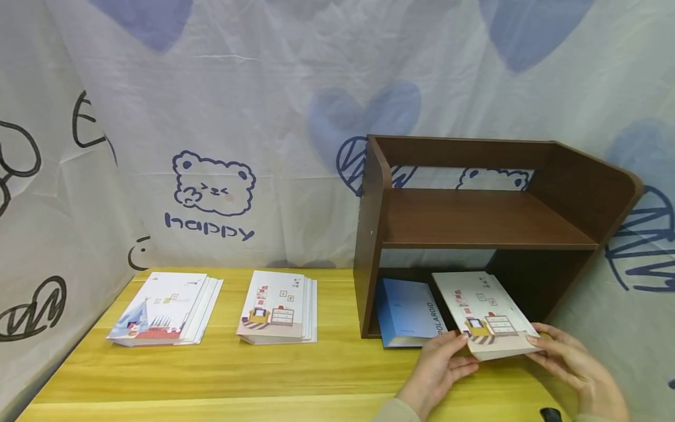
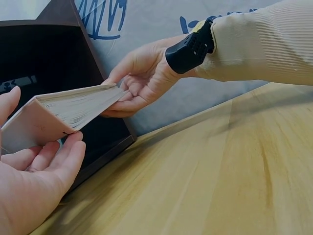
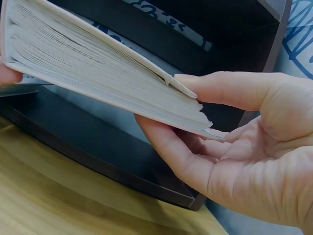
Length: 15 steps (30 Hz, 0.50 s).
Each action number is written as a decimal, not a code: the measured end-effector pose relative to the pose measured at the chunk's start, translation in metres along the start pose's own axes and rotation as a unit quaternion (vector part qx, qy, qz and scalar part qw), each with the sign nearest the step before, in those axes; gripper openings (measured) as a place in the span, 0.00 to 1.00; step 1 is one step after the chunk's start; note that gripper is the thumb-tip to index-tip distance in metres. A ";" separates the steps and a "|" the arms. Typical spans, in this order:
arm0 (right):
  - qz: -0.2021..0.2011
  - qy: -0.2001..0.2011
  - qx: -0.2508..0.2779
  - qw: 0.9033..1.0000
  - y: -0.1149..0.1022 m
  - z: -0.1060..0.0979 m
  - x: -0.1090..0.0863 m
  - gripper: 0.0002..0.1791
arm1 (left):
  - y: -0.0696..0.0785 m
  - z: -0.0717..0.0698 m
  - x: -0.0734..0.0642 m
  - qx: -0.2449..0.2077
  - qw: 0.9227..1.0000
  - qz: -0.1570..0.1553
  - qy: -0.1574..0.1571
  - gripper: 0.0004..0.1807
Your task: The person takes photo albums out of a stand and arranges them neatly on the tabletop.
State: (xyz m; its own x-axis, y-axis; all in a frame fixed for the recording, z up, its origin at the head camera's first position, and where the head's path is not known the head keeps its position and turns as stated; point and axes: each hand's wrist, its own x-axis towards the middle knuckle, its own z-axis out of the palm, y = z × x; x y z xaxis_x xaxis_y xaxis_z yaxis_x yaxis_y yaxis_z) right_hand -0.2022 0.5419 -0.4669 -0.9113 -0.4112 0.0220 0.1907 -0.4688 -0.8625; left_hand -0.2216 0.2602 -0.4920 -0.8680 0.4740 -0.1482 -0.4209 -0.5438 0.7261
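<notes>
A thick book with a white cover, printed with a yellow armchair and a drawer cabinet, is held at the lower right opening of the brown shelf, its far end inside. My left hand grips its near left corner, thumb above and fingers beneath. On the near right corner my right hand pinches the covers between thumb and fingers. The right wrist view shows the page edges between both covers, tilted. Left of it, a blue book lettered POLAROID lies in the lower compartment.
Two stacks of white books lie on the wooden table: one with a tent picture at far left, another with an armchair picture nearer the shelf. A printed curtain hangs behind. A small black object shows at the bottom edge.
</notes>
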 end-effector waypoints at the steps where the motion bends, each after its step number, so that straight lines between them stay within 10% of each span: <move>1: 0.005 0.003 -0.002 1.000 -0.001 0.001 0.000 0.27 | 0.001 0.000 0.000 0.002 1.000 -0.002 -0.001 0.21; 15: 0.020 0.047 -0.076 0.996 -0.007 0.011 0.005 0.22 | 0.006 -0.003 -0.002 0.008 1.000 -0.009 -0.003 0.21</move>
State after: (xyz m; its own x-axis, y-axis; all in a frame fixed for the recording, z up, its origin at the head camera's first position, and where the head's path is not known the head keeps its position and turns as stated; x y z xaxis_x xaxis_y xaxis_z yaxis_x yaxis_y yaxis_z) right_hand -0.2040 0.5343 -0.4553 -0.9360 -0.3477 -0.0550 0.1759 -0.3267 -0.9286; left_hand -0.2237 0.2536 -0.4893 -0.8588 0.4874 -0.1580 -0.4325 -0.5241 0.7337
